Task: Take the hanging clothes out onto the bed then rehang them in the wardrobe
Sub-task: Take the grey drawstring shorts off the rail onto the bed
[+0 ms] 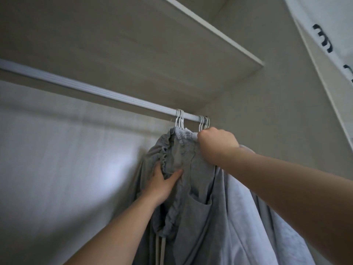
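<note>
Both your hands are up in the grey clothes (191,188) at the right end of the wardrobe rail (95,90).

Your right hand (215,144) is curled into a fist on the bunched tops of the garments, just beneath two clusters of white hangers (180,119) hooked over the rail. Your left hand (164,183) sits lower, its thumb across the fabric and its fingers tucked behind a gathered waistband. A paler blue-grey garment (248,217) hangs to the right, under your right forearm, and a shelf (133,44) runs above the rail.
</note>
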A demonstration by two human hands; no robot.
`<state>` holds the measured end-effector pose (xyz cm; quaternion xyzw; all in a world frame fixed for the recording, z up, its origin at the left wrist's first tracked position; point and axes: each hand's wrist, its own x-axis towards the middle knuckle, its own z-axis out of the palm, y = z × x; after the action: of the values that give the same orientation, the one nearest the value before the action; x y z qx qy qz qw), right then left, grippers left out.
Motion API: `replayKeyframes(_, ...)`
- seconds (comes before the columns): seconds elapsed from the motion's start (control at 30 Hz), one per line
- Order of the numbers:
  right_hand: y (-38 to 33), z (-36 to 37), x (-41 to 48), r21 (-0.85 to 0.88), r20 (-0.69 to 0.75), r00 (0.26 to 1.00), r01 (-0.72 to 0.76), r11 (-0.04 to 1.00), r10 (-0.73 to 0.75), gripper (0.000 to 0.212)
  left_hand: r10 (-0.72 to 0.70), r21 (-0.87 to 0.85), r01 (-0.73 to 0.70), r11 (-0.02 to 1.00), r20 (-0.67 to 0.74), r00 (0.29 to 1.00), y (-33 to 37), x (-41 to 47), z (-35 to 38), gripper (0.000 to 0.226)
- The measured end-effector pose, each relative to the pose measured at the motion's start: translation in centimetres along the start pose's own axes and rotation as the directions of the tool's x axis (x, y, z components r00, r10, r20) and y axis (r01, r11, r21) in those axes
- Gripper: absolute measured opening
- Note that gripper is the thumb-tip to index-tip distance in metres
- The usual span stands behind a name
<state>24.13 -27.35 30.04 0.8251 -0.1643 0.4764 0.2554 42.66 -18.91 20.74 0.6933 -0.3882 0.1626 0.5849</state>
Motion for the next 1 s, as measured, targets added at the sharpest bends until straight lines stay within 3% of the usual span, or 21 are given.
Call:
replayKeyframes(0.1,-0.4,0.5,0.3,-0.002,-0.056,0.998,-0.016,1.0,0.016,0.007,0.007,0.006,-0.007,1.0,-0.019,1.0,-0.3,0.3,-0.1,0.13)
replayKeyframes(0.33,-0.9,1.5,0.8,0.125,-0.209,0.976,-0.032,0.992,0.058,0.002,0.018,0.024,-0.018,1.0,-0.016,1.0,-0.6,1.0,-1.1,0.133)
replayKeyframes(0.47,-0.6,0.8,0.9,0.17,-0.247,0.964,-0.053,0.984,0.095,0.016,0.061,0.021,-0.06,0.998,-0.037,0.997,0.3,1.1,-1.8,0.126)
replayKeyframes(0.67,1.8,-1.0,-0.6,0.199,-0.315,0.939,-0.074,0.977,0.136,0.012,0.181,0.236,-0.141,0.961,-0.156,0.971,3.3,-0.3,-2.0,0.105)
replayKeyframes(0.77,4.3,-2.4,-2.4,0.195,-0.342,0.931,-0.065,0.979,0.129,0.017,0.314,0.289,-0.239,0.927,-0.247,0.917,5.1,-1.5,-1.6,0.079)
replayKeyframes(0.87,7.3,-3.9,-5.2,0.182,-0.359,0.927,-0.045,0.982,0.109,0.021,0.459,0.334,-0.345,0.877,-0.376,0.805,7.3,-3.0,-0.7,0.051)
replayKeyframes(1.0,11.9,-6.7,-10.1,0.175,-0.356,0.93,-0.032,0.984,0.093,0.019,0.602,0.432,-0.428,0.794,-0.453,0.658,10.4,-5.2,1.5,0.04)
